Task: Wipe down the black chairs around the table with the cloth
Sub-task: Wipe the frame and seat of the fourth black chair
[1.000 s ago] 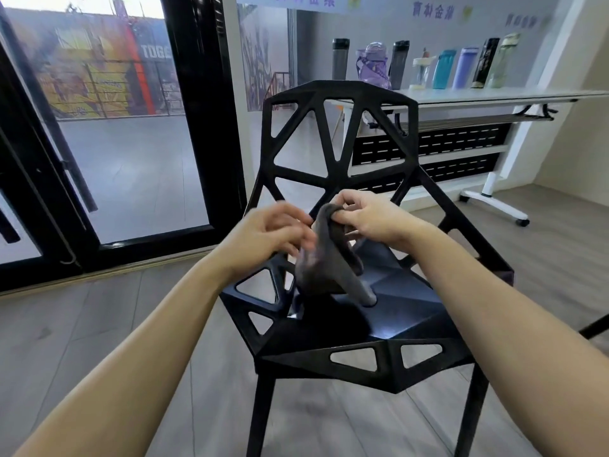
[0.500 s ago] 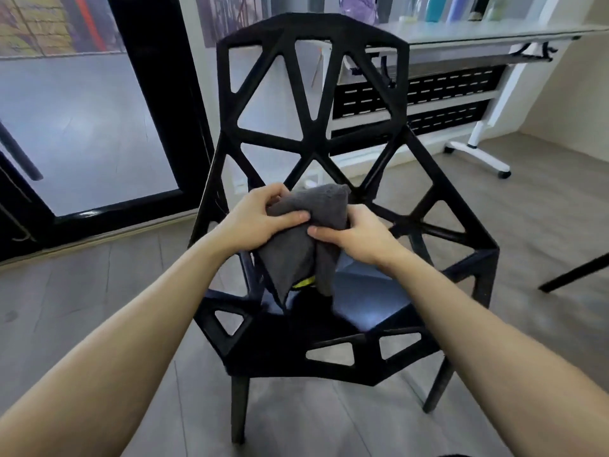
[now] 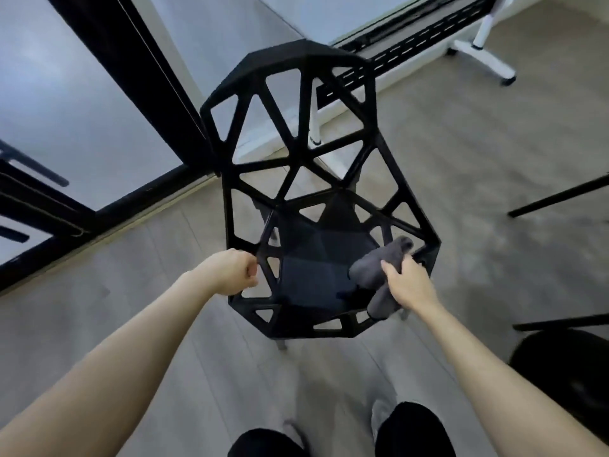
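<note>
head | right hand (image 3: 408, 285) grips cloth (image 3: 379, 268) on chair (image 3: 296, 173) seat | left hand (image 3: 230, 272) curled at chair's edge

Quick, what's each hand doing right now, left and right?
Left hand: fingers curled, at the left edge of the chair; whether it grips the frame cannot be told.
Right hand: holds the cloth on the chair's right side.

No readable text, labels, brands, numbers or signs anywhere in view, on chair, cloth, floor or furniture.
</note>
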### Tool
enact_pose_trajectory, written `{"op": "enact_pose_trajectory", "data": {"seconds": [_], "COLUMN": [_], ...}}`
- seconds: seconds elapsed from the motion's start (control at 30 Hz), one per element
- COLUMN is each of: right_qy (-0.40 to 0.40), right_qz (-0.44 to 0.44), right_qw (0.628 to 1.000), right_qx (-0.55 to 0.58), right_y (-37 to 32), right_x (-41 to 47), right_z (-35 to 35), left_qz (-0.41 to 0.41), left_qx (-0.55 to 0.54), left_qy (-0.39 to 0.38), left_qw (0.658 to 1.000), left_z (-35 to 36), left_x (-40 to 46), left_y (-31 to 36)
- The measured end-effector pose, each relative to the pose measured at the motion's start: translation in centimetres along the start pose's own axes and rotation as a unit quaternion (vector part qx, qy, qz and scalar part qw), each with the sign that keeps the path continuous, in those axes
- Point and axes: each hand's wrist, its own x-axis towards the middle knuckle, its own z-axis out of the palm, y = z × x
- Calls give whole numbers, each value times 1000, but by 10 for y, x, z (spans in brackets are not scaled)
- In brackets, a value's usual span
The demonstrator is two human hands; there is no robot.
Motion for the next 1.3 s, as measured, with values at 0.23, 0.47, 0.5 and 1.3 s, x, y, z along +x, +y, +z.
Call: {"op": "enact_pose_trajectory", "data": {"seconds": [0.23,0.47,0.5,1.3], "right_qy": [-76,-111,-109,98], "right_qz": [-1,2,12,298], "right_qw": [991,977,978,948], "right_qx": [-112,-183,-177,53], "right_y": [-65,-140,-149,-247], "right_x": [-61,-50,-45,-183], "right_z": [-36,-32,-29,173], "left_qz": [21,121,126,41], "left_qx": [135,188,176,-602], "left_qy": [-29,92,128,-94], "left_qw": [990,970,968,792], "left_z": [-107,-221,-236,-235], "left_x": [-62,4,26,175], "left_y": [12,-33,-47,-123]}}
